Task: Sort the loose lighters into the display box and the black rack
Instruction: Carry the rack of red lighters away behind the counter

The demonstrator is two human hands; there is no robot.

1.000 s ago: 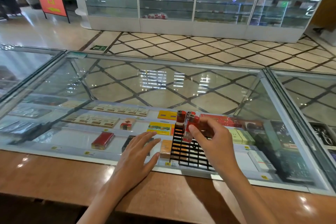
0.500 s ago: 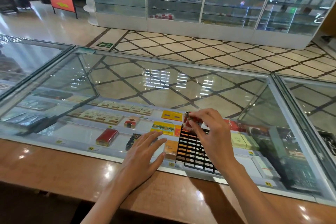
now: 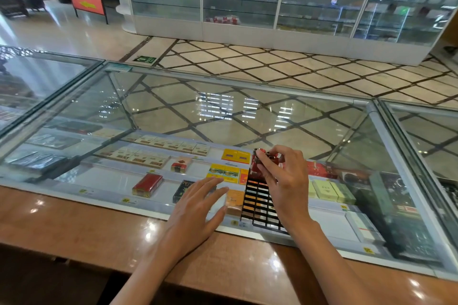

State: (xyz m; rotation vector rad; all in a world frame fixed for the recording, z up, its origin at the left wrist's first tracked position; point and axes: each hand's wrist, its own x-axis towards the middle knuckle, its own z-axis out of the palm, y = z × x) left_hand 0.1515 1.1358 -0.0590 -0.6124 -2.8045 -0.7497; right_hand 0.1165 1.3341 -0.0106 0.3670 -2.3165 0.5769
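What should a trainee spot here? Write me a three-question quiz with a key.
1. True or false: the left hand grips a lighter.
2. The right hand holds the red lighters at which end of the black rack? A near end; B far end; C beside its left edge.
3. Fill in: the rack lies on the ___ counter.
Key: 1 false; 2 B; 3 glass.

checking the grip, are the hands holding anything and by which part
The right hand pinches red lighters near their metal tops, over the far end of the black rack. The left hand holds nothing; it lies flat on the glass counter.
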